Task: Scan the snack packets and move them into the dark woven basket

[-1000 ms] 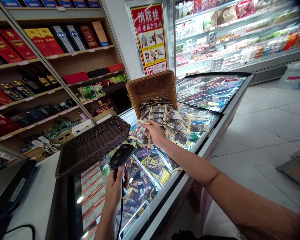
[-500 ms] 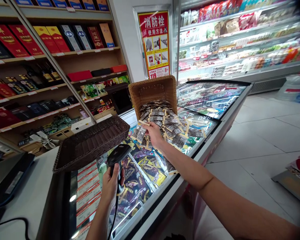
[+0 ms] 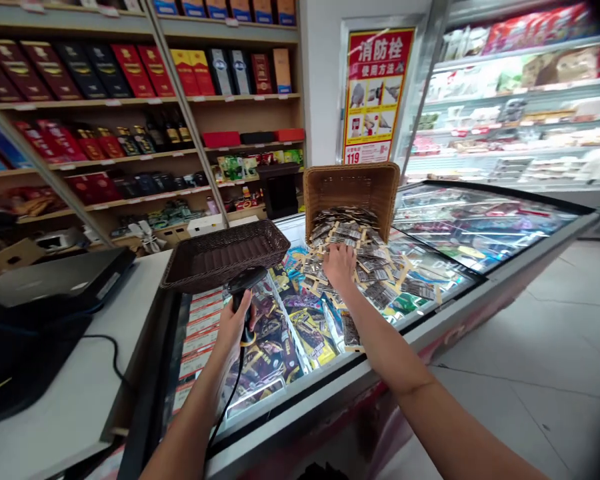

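Note:
My left hand (image 3: 236, 321) is wrapped round the handle of a black barcode scanner (image 3: 245, 279), its head tilted up and its cord hanging down. My right hand (image 3: 340, 267) is on the pile of small clear packets (image 3: 377, 263) with tan edges and dark contents. Its fingers are curled down among them, and whatever they grip is hidden. The packets spill from a tan wicker basket (image 3: 353, 179) lying on its side, onto the glass top of a chest freezer. A dark brown wicker tray (image 3: 225, 257) stands to the left, behind the scanner.
Ice-cream packs (image 3: 310, 333) show under the freezer glass. On the left is a white counter (image 3: 87, 373) with a dark device (image 3: 55, 280) and a cable. Shelves of boxes (image 3: 200, 72) and a red fire-hydrant notice (image 3: 377, 93) stand behind; a lit chiller (image 3: 520, 100) is at the right.
My right hand held a packet at the pile's left edge; now it is down in the pile, fingers lower. The left hand still holds the scanner. My view has turned left.

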